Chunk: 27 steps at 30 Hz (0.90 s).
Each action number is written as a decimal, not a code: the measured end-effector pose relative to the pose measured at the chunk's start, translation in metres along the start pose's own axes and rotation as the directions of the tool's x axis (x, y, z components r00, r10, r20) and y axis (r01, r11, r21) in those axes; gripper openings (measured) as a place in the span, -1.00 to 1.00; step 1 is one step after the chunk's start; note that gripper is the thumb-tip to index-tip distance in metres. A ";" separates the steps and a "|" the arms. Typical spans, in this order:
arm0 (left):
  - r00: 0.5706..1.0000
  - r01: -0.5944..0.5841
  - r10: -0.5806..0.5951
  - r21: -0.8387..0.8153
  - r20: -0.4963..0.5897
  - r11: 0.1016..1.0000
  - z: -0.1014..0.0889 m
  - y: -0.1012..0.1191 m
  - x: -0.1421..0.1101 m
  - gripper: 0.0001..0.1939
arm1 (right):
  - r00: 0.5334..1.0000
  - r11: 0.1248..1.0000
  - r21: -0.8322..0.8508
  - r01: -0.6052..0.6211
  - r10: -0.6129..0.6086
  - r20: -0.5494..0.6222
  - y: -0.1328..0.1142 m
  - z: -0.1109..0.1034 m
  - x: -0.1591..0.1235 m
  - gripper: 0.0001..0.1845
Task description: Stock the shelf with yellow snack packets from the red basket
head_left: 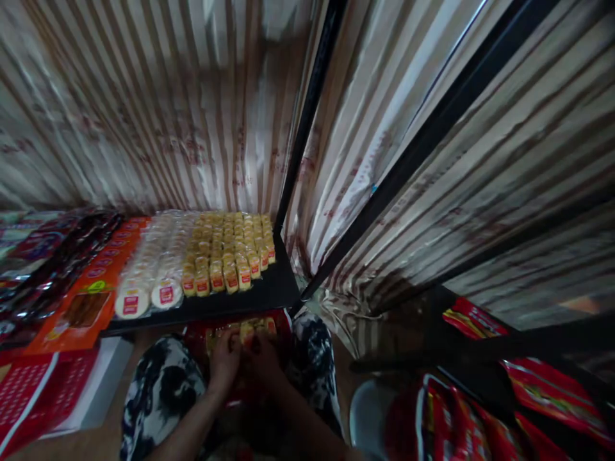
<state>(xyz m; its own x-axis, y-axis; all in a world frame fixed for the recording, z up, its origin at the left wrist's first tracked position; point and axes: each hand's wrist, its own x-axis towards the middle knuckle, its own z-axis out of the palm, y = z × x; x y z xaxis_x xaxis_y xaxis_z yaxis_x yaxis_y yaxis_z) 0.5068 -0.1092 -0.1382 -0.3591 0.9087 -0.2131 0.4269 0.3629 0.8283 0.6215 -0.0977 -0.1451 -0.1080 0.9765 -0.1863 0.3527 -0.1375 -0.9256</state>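
Both my hands are low in the view, between my knees in black-and-white patterned trousers. My left hand (pixel 223 360) and my right hand (pixel 262 362) have their fingers curled on a red packet (pixel 240 330) with small yellow packs in it, just under the front edge of a black shelf (pixel 269 291). On that shelf stand rows of small yellow packs with red labels (pixel 230 246), and beside them rows of round white packs with red labels (pixel 154 266). The picture is dark and blurred at the hands.
Orange packets (pixel 91 288) and dark red packets (pixel 43 256) lie at the shelf's left. A red-and-white box (pixel 52 390) sits lower left. Red snack bags (pixel 480 397) fill the lower right beside a white stool (pixel 369 416). Striped curtain and black poles (pixel 307 115) stand behind.
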 end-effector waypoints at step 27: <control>0.976 -0.212 0.207 -0.078 -0.067 0.974 0.027 0.099 0.073 -0.59 | 0.949 0.883 -0.439 0.168 -0.265 -0.170 -0.062 -0.044 0.122 -0.59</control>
<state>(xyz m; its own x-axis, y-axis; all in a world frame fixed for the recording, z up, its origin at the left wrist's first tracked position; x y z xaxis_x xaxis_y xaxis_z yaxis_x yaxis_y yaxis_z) 0.5452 -0.0012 -0.0852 -0.3178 0.9482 -0.0022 0.4275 0.1454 0.8922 0.6272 0.0370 -0.0965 -0.0377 0.9915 0.1242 0.7011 0.1149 -0.7038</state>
